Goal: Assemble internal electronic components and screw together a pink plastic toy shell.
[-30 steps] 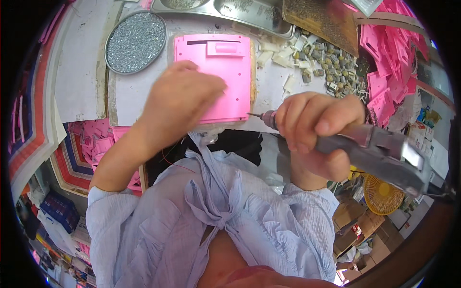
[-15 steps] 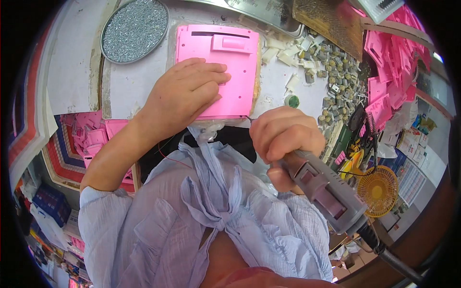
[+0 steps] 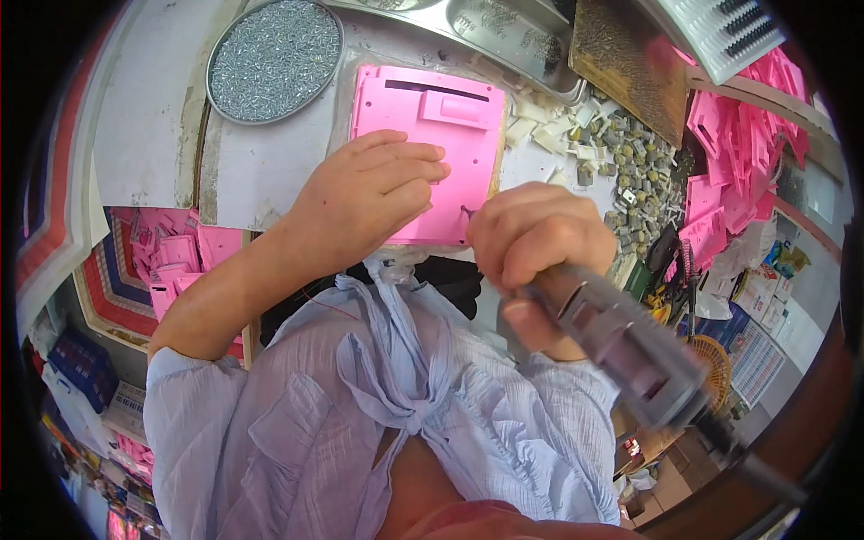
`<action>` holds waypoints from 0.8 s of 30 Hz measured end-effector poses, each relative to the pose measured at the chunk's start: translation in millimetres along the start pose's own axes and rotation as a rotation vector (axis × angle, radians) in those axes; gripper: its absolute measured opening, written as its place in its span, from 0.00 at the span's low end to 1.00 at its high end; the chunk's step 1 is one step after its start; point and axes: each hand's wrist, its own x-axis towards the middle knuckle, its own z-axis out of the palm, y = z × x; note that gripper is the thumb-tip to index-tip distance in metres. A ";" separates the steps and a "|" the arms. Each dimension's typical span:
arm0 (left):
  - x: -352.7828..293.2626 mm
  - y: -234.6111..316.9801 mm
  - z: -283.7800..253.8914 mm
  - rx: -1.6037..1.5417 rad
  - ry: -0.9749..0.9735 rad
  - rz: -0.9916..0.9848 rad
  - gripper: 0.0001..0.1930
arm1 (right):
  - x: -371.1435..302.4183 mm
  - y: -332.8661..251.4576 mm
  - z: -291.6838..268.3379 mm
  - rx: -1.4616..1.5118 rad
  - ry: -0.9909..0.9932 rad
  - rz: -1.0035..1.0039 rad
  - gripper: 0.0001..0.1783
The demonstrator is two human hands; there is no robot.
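A pink plastic panel (image 3: 463, 171) with a long slot and a raised block near its far edge lies on the bench in front of me. My left hand (image 3: 373, 184) rests on its left part, palm down, the fingers stretched out over the surface. In my right hand (image 3: 540, 234) is a grey corded electric screwdriver (image 3: 625, 346), held slantwise with its body towards the lower right. Its thin dark tip is over the panel's right side near the close corner; whether it touches a hole there cannot be made out. Motion blurs the tool's rear end.
A round metal tray (image 3: 274, 63) of small screws stands at the far left. Small grey motor-like parts (image 3: 643, 162) and white plastic pieces (image 3: 544, 135) lie right of the panel. More pink panels (image 3: 747, 126) are piled at the right, and others fill a box (image 3: 108, 297) at the left.
The screwdriver tip has gone from the panel's near right corner edge to a spot farther in on its right side. My left hand stays on the panel. The whole view has shifted slightly.
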 end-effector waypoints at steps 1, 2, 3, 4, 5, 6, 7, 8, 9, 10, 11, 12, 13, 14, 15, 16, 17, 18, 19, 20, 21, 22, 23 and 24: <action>1.8 -1.6 -0.4 0.002 0.003 0.008 0.08 | 4.3 -3.3 -6.7 0.037 0.035 -0.053 0.13; 3.1 -2.3 -0.3 0.006 0.007 0.016 0.06 | 10.2 -7.5 -14.2 0.075 0.069 -0.107 0.12; 3.9 -2.2 0.1 0.010 0.012 0.024 0.05 | 12.7 -6.4 -16.6 0.079 0.108 -0.113 0.11; 2.2 -1.0 0.7 0.018 0.013 0.023 0.05 | 16.1 -2.9 -20.6 0.086 0.142 -0.126 0.10; 0.8 -0.1 1.4 0.004 0.014 0.018 0.05 | 15.9 5.6 -20.6 0.059 0.182 -0.091 0.10; -0.3 0.7 2.0 -0.011 0.014 0.014 0.06 | 16.9 8.2 -21.1 0.030 0.176 -0.075 0.10; -0.6 0.1 1.9 -0.023 0.019 0.008 0.06 | 19.1 11.2 -22.3 0.003 0.166 -0.060 0.10; 0.1 -0.8 1.6 -0.020 0.017 0.012 0.06 | 20.7 13.6 -22.4 -0.028 0.163 -0.049 0.10; 1.3 -1.6 1.4 -0.018 0.014 0.016 0.06 | 22.4 15.8 -21.5 -0.045 0.166 -0.052 0.10; 1.6 -2.5 1.7 -0.016 0.010 0.021 0.06 | 24.4 16.5 -22.0 -0.046 0.161 -0.042 0.11; 1.4 -3.3 2.2 -0.015 0.011 0.017 0.06 | 24.3 16.3 -20.4 -0.043 0.162 -0.024 0.11; 0.7 -3.8 3.2 -0.014 0.012 0.013 0.06 | 25.4 13.8 -20.1 -0.022 0.153 0.007 0.12; 0.5 -3.6 4.4 -0.014 0.012 0.014 0.05 | 27.5 11.7 -23.1 0.007 0.150 -0.005 0.13; -1.5 -2.9 5.3 -0.019 0.012 0.012 0.05 | 29.0 9.9 -25.0 0.042 0.147 -0.014 0.15; -5.0 -2.1 5.8 -0.024 0.012 0.010 0.05 | 32.2 9.1 -31.4 0.090 0.146 -0.065 0.16; -2.3 -4.6 4.0 -0.033 0.019 0.021 0.05 | 40.8 5.1 -39.3 0.117 0.162 -0.109 0.17; -2.1 -4.2 3.9 -0.045 0.009 0.019 0.06 | 48.7 4.9 -45.2 0.134 0.207 -0.117 0.18; -1.5 -3.8 3.5 -0.056 0.000 0.017 0.08 | 58.7 8.9 -51.2 0.154 0.250 -0.122 0.19; -1.3 -5.1 2.5 -0.060 -0.007 0.014 0.11 | 63.4 20.2 -52.6 0.172 0.271 -0.111 0.20; -1.1 -5.9 2.4 -0.060 -0.009 0.016 0.11 | 65.6 33.6 -52.9 0.175 0.276 -0.082 0.18; -2.1 -5.6 3.6 -0.061 -0.011 0.018 0.11 | 66.5 36.9 -55.8 0.148 0.263 -0.071 0.17; -5.2 -4.5 4.7 -0.064 -0.016 0.006 0.11 | 65.9 41.5 -56.1 0.133 0.249 -0.052 0.17; -5.6 -4.3 4.3 -0.063 -0.020 -0.005 0.11 | 65.5 44.6 -55.8 0.118 0.235 -0.033 0.16; -5.1 -3.9 3.8 -0.063 -0.024 -0.016 0.11 | 65.2 46.8 -55.2 0.103 0.228 -0.016 0.15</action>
